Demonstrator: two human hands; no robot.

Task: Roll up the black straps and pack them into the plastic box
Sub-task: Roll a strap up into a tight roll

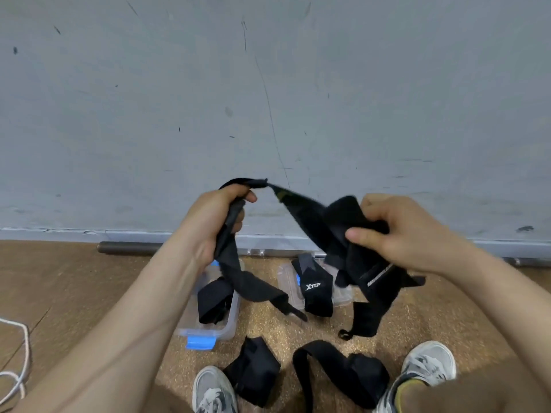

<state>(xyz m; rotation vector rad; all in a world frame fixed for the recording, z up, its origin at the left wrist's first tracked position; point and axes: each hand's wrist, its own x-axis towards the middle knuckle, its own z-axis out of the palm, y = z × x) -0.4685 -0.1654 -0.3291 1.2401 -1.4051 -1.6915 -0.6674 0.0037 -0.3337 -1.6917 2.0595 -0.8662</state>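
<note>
My left hand [215, 220] grips a black strap [238, 275] whose tail hangs down over the clear plastic box [229, 323]. The strap's upper part stretches across to my right hand [396, 231], which pinches a bunched black strap [343, 222] with its ends dangling. A folded strap [213, 299] lies inside the box. The box's clear lid [287, 281] lies to the right with a black strap marked XTEP [316, 290] on it. Two more black straps [253, 371] [351, 374] lie on the floor between my shoes.
A grey wall [268, 99] rises straight ahead, with a metal bar [128, 247] along its base. The floor [59, 278] is wood-patterned. A white cord [21, 353] lies at the left. My grey shoes [213, 389] [426, 365] stand at the bottom edge.
</note>
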